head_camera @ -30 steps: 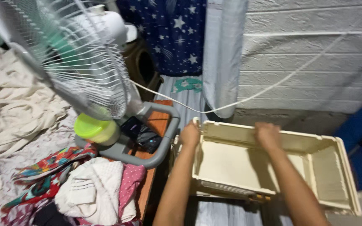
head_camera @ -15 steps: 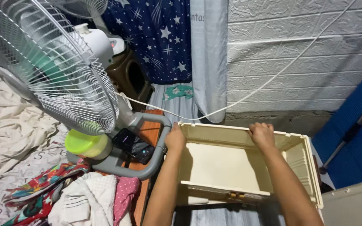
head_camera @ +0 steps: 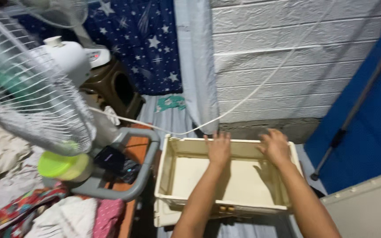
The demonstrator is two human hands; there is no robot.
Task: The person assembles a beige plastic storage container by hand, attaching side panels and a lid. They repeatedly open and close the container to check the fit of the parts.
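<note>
Landmark: cream plastic bin (head_camera: 173,176), open-topped, rectangular.
Screen: one dark, flat, rectangular device (head_camera: 109,158), left of the bin, on the orange surface inside the fan's grey base loop; display unlit, details unclear.
Packages: none seen.
Labels, signs: none legible in view.

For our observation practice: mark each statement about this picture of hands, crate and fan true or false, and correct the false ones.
1. Both hands, left hand and right hand, rest on the far rim of the cream plastic crate. True.
2. The crate is full of clothes. False: it looks empty.
3. A white wire-caged fan stands left of the crate. True.
4. The wall behind is red brick. False: it is grey-white block.
</note>
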